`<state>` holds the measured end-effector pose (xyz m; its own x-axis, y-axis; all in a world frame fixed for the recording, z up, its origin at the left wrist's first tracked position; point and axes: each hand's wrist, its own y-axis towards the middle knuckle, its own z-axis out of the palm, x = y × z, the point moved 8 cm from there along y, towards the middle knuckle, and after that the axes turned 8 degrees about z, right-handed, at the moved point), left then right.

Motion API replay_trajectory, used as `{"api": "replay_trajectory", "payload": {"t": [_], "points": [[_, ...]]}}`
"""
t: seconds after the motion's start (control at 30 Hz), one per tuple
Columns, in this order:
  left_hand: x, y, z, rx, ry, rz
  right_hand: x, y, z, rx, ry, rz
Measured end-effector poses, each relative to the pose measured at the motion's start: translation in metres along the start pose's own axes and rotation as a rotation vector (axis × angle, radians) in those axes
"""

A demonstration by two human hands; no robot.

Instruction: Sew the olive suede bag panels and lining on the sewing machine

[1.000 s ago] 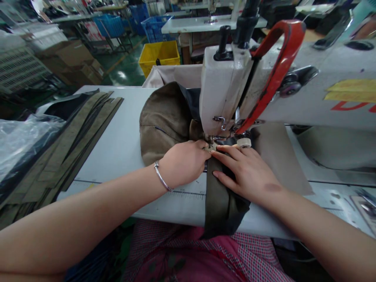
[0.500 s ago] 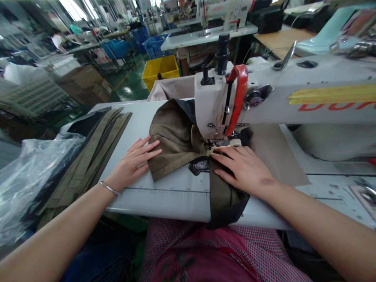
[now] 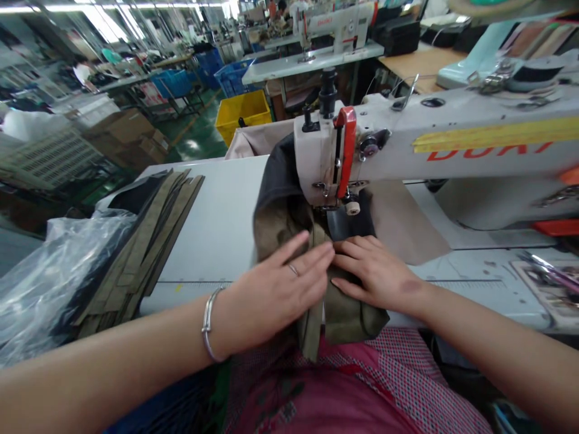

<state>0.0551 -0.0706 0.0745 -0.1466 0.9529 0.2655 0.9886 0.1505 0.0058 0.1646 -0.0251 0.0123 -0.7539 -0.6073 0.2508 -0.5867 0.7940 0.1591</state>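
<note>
An olive-brown fabric piece (image 3: 275, 229) with a dark side lies bunched beneath the head of a white sewing machine (image 3: 312, 163). A narrow olive strip (image 3: 312, 337) runs from near the presser foot toward me and hangs over the table's front edge. My left hand (image 3: 275, 289) lies across the fabric and strip, fingers stretched out; its thumb is hidden. Beside it, my right hand (image 3: 377, 271) rests on the fabric just right of the strip, fingers apart and slightly bent. The fingertips of both hands nearly meet in front of the needle area, which is mostly hidden.
Several olive strips (image 3: 145, 241) lie stacked on the left of the white table (image 3: 217, 217), beside clear plastic wrap (image 3: 72, 253). A beige sheet (image 3: 402, 223) lies under the machine arm. Behind stand a yellow bin (image 3: 244, 111) and another sewing machine (image 3: 337, 27).
My left hand has moved right, from the fabric's left edge to beside my right hand. The fabric has been gathered in and turned, and a strip now hangs toward me.
</note>
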Motion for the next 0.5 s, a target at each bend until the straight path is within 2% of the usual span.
{"api": "replay_trajectory", "payload": {"t": [0.03,0.1,0.2,0.27,0.33,0.4,0.5], "points": [[0.014,-0.003,0.006,0.031,0.016,-0.050,0.001,0.000,0.001,0.003,-0.006,0.003],[0.028,-0.004,0.018,0.090,-0.020,-0.044,0.001,0.000,0.001,0.009,-0.013,0.007],[0.029,0.001,0.038,0.165,-0.111,0.011,0.002,-0.001,0.001,0.009,-0.010,0.011],[0.030,0.004,0.048,0.191,-0.127,-0.044,0.003,-0.004,0.001,0.006,-0.008,0.017],[0.032,0.005,0.050,0.172,-0.114,-0.077,0.004,-0.010,0.001,0.010,-0.001,0.018],[0.031,0.005,0.050,0.136,-0.131,-0.040,0.009,-0.019,0.002,0.028,0.023,-0.002],[0.037,0.002,0.053,0.132,-0.315,-0.033,0.024,-0.040,0.006,0.076,0.077,-0.058]]}}
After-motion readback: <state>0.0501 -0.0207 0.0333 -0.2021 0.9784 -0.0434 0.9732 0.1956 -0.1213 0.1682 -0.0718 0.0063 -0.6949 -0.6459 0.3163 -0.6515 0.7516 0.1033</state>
